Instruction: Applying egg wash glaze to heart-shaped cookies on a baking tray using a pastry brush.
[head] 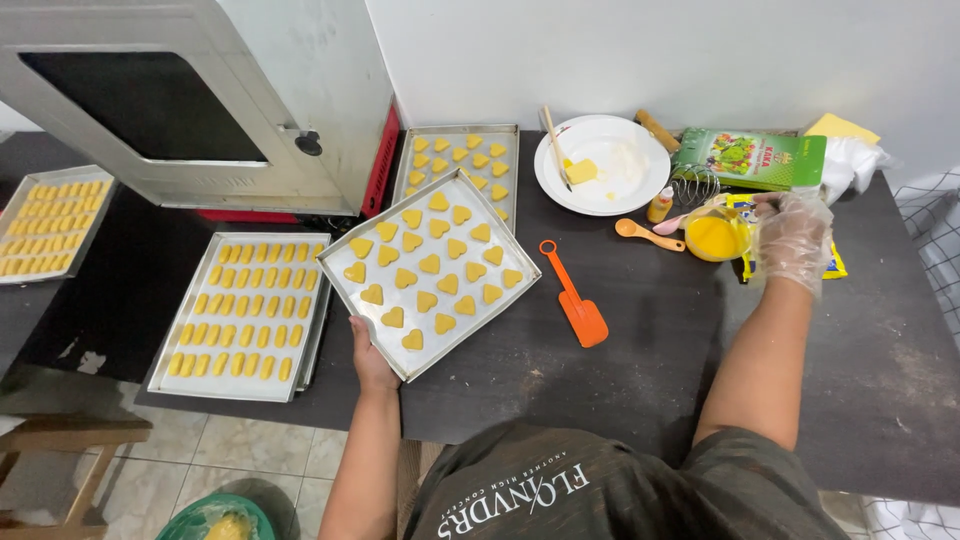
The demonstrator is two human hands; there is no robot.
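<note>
Two hands busy: left hand [368, 352] grips tray [372, 318] lower corner; gloved right hand [795, 235] holds something over cup [714, 238], right of frame. Keep tray level.

Metal baking tray [372, 335]: square, shallow rim, pale liner, set at an angle w/ one corner toward the person; near corner held by bare left hand [368, 358], thumb on rim. Tray overlaps the edge of another tray behind it. Contents: heart-shaped yellow dough pieces [430, 264], unbaked-looking, flat, in approx. diagonal rows, spaced apart, none touching. Small clear cup of yellow-orange liquid [714, 238]: upright on dark tabletop, well apart from tray, to its right; looks nearly full. Right hand [795, 238], in clear plastic glove, is at the cup's right side, fingers bent toward it; exact contact cannot be told.
</note>
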